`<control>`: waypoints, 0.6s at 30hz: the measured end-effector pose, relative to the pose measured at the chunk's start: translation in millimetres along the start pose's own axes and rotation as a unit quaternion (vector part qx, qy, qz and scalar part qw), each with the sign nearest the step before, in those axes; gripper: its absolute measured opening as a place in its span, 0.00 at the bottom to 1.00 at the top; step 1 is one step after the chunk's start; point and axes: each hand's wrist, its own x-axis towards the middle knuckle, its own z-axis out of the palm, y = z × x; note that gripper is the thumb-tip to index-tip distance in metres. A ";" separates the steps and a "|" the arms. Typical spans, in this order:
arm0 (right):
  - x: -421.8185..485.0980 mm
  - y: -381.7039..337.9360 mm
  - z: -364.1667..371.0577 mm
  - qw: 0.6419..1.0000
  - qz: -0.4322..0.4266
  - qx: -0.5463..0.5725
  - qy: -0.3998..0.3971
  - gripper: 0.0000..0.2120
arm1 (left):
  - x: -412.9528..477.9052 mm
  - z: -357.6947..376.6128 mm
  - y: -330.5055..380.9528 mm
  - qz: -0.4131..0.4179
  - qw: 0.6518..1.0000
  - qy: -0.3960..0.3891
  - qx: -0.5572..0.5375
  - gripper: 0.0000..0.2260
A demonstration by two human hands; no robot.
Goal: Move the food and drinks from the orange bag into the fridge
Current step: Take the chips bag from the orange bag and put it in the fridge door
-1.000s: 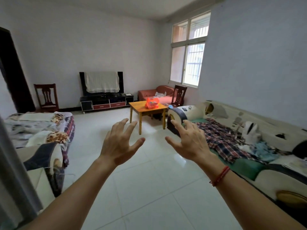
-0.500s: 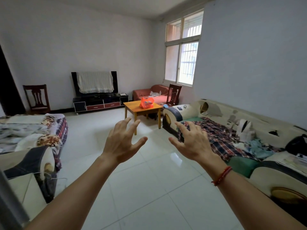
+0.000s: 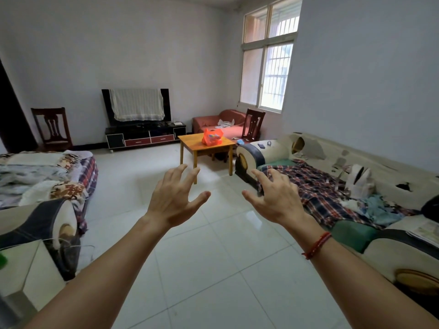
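Ahead of you, both arms reach out over a white tiled floor (image 3: 202, 262). Your left hand (image 3: 174, 200) and right hand (image 3: 276, 200) hover side by side, backs up, fingers (image 3: 190, 176) spread apart and slightly bent, holding nothing. A red string bracelet (image 3: 317, 245) circles your right wrist. Well beyond your fingers, across the room, the orange bag (image 3: 212, 137) sits on a small wooden tabletop (image 3: 192, 142), with colourful contents showing faintly through it. Right of your right-hand fingers, a long cream sofa (image 3: 273, 153) runs along the wall, strewn with plaid cloth and clothes. Left of your left-hand fingers, a second sofa (image 3: 47, 181) is heaped with blankets. Beyond the tabletop, a cloth-draped television (image 3: 167, 103) stands on a low cabinet (image 3: 145, 138).
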 end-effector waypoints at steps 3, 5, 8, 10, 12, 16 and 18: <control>31.0 5.2 17.7 1.000 -0.004 0.001 -0.008 0.33 | 22.9 25.7 -12.4 -0.007 1.000 -0.015 0.006 0.35; 55.8 7.7 33.1 1.000 -0.002 -0.002 -0.013 0.33 | 42.1 47.9 -24.8 -0.004 1.000 -0.022 0.008 0.36; 99.2 10.8 61.4 1.000 0.001 0.001 -0.021 0.34 | 78.2 83.4 -49.2 0.000 1.000 -0.030 0.000 0.36; 133.6 15.0 82.1 1.000 0.001 0.000 -0.023 0.34 | 106.7 107.3 -66.5 -0.003 0.999 -0.033 -0.007 0.36; 172.2 19.8 101.8 0.999 0.008 -0.001 -0.032 0.34 | 138.9 129.8 -84.5 -0.005 0.999 -0.034 -0.016 0.36; 250.4 26.5 134.2 0.998 0.019 -0.017 -0.049 0.36 | 205.2 169.0 -118.4 -0.003 0.999 -0.037 -0.019 0.36; 286.9 30.1 148.0 0.998 0.023 -0.019 -0.054 0.37 | 236.6 187.7 -132.8 -0.004 0.999 -0.043 -0.017 0.37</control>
